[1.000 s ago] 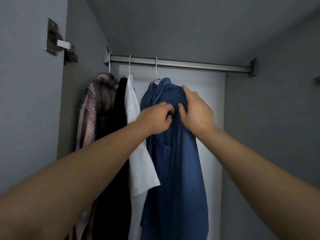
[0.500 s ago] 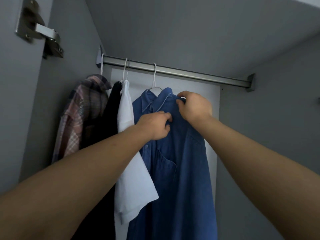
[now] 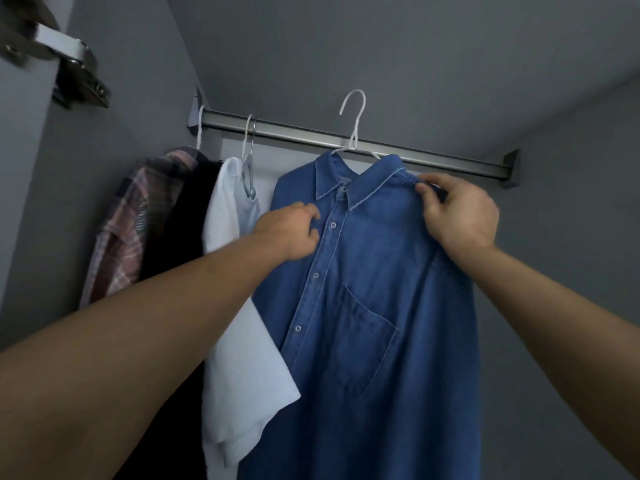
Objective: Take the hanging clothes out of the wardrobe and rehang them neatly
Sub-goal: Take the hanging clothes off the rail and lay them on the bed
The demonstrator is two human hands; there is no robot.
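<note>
A blue denim shirt (image 3: 374, 289) faces me on a white hanger (image 3: 354, 123), whose hook stands above and in front of the metal rail (image 3: 433, 157), off it. My left hand (image 3: 289, 233) grips the shirt's left chest beside the button placket. My right hand (image 3: 460, 213) pinches the shirt's right shoulder near the collar. On the rail at the left hang a white shirt (image 3: 235, 306), a black garment (image 3: 180, 223) and a plaid shirt (image 3: 131, 233).
Grey wardrobe walls close in on the left and right, with the grey ceiling panel just above the rail. A metal door hinge (image 3: 69, 71) sits at the upper left. The rail's right stretch carries no hangers.
The denim shirt's hanger has lifted off the rail and the shirt has turned to face me. My hands have spread apart, the right one moving to the shoulder.
</note>
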